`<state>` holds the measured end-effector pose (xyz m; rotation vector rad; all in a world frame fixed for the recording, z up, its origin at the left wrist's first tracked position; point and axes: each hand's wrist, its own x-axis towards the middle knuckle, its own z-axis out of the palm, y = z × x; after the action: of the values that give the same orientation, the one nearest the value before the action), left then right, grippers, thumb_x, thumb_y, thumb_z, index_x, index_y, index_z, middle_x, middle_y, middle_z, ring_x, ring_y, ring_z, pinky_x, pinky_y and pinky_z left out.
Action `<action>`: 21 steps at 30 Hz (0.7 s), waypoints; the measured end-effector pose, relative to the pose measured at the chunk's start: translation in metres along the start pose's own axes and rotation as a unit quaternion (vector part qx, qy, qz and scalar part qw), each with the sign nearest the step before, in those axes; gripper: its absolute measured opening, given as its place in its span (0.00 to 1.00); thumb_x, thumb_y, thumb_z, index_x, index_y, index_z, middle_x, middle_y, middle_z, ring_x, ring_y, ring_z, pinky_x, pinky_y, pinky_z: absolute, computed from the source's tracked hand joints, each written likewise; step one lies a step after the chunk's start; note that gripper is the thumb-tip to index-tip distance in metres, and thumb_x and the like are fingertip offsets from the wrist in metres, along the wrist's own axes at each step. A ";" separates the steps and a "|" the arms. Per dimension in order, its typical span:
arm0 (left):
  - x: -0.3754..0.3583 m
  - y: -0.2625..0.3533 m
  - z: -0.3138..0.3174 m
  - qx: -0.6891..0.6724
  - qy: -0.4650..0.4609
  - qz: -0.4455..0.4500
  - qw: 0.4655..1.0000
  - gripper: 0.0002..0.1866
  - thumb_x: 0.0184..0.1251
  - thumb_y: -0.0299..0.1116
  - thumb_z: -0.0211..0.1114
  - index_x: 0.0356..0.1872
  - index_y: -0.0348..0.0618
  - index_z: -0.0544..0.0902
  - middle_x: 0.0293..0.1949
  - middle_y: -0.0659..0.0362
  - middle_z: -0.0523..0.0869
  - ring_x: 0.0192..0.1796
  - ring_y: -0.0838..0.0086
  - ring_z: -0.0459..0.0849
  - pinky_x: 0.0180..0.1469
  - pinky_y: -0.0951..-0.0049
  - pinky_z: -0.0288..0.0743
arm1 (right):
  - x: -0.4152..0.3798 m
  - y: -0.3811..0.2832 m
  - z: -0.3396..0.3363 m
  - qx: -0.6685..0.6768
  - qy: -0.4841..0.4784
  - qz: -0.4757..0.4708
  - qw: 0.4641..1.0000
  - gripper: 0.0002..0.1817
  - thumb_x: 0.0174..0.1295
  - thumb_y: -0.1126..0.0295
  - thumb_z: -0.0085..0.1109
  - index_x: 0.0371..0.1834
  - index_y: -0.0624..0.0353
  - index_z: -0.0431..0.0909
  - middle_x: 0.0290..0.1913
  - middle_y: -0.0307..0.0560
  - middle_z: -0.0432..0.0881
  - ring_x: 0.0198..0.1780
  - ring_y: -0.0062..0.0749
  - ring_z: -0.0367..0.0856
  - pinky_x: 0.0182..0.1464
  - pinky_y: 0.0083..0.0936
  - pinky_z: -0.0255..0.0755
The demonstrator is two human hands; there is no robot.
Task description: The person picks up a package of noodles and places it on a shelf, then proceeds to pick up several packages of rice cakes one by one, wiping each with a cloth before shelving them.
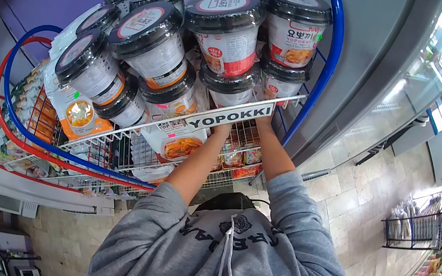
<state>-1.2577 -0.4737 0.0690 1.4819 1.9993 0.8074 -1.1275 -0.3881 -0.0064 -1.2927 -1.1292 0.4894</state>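
Note:
Both my arms reach into the wire rack [116, 137], just under the white YOPOKKI label [229, 117]. My left hand [222, 130] shows only at the wrist and back, below the label's middle. My right hand [263, 120] is by the label's right end. The shelf front hides the fingers of both, so what they touch cannot be seen. Right above them stand stacked rice cake cups with black lids, among them a red-and-white cup [226, 51] and a cup at the right [295, 36]. A white rice cake pouch [176, 145] hangs left of my left hand.
More tilted cups [148, 47] fill the left side of the top shelf, beside an orange-and-white pouch [81, 115]. Blue tubing [328, 56] borders the rack. A grey fridge side [358, 50] stands close on the right. Behind lies a tiled floor [350, 186] with a black wire basket [413, 229].

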 end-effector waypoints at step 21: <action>-0.228 0.173 0.083 -0.419 -0.197 0.404 0.789 0.17 0.60 0.16 0.45 0.51 0.37 0.68 0.56 0.53 0.63 0.57 0.70 0.68 0.59 0.71 0.66 | -0.087 -0.161 -0.378 0.230 -0.121 0.093 0.961 0.13 0.63 0.78 0.43 0.48 0.71 0.72 0.44 0.54 0.79 0.46 0.35 0.79 0.52 0.27 0.72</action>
<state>-1.0250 -0.6409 0.1500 1.6748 0.4555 1.3321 -0.8862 -0.6914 0.1543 -0.9479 -1.0160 1.0102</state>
